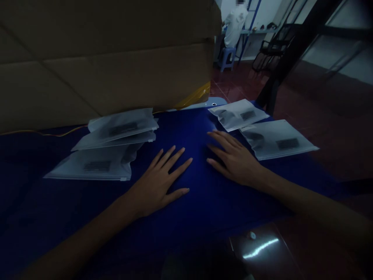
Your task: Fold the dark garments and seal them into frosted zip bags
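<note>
My left hand (163, 181) lies on the blue table cover (192, 210) with its fingers spread and nothing in them. Across from it, my right hand (231, 155) is also open and empty, fingers apart and pointing left. To the left are several frosted zip bags: an upper bag (140, 116) overlaps others, and a lower bag (113, 155) sits nearer me. Two more frosted bags are on the right, a farther bag (233, 116) and a nearer bag (274, 134) just beyond my right wrist. Each bears a dark printed label; dark contents show faintly inside some.
A large cardboard box (116, 77) stands along the table's back edge, with yellow tape at its corner. A thin wire (58, 135) runs beside it. Beyond are a black post (279, 70), a chair (274, 46) and a person (234, 25) on a blue stool (227, 58).
</note>
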Tool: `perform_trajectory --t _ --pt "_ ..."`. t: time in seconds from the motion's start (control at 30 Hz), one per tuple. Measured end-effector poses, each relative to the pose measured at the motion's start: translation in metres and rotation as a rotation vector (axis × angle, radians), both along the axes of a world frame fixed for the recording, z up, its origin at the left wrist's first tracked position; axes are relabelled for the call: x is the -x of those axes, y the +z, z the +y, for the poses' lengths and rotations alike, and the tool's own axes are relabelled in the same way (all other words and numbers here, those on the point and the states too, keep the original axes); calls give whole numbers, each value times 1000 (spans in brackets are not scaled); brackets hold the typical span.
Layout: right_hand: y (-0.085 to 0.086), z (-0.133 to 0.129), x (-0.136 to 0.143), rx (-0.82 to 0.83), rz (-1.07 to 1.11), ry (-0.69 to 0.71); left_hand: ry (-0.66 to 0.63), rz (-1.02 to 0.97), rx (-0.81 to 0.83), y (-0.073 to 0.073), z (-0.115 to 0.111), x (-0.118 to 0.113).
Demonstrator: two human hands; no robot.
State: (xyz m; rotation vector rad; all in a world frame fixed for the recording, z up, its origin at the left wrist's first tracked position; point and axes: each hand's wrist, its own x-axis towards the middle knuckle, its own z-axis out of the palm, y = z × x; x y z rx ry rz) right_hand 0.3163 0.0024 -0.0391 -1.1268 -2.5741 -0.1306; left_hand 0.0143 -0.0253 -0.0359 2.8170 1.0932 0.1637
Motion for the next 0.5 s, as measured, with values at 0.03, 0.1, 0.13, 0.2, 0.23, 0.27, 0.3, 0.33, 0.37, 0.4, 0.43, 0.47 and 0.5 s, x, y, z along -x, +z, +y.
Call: perform_trajectory --t 0.03,0.1,0.13,0.2,0.23,0.27,0.3,0.33,0.37,0.4,0.43,0.47,0.5 --pt "0 1 -2 -47 14 -70 1 1 3 0 0 0" --pt "0 4 -5 -120 21 -189 0 5 9 1 0 -1" --pt "-1 5 -7 -139 10 -232 -1 7 12 0 0 -1" --pt "-3 8 -11 -148 -35 -307 2 10 16 0 0 -1" --pt "-4 10 -13 -140 -66 -342 4 12 20 0 0 -1" --pt "-6 12 -15 -129 -98 -377 6 16 24 0 0 0" --pt "-7 13 -17 -119 -124 -407 8 21 29 0 0 0" --pt "-7 14 -19 -107 -145 -430 9 27 33 0 0 0" --pt "-8 16 -20 -95 -160 -444 11 33 36 0 1 0" --pt "-8 17 -21 -82 -169 -453 10 35 34 0 1 1" --pt "-9 18 -22 -69 -174 -458 8 34 31 0 1 1" --pt "-9 19 -23 -57 -174 -461 5 30 25 0 1 1" --pt "-9 20 -24 -48 -172 -460 1 24 18 0 1 1"
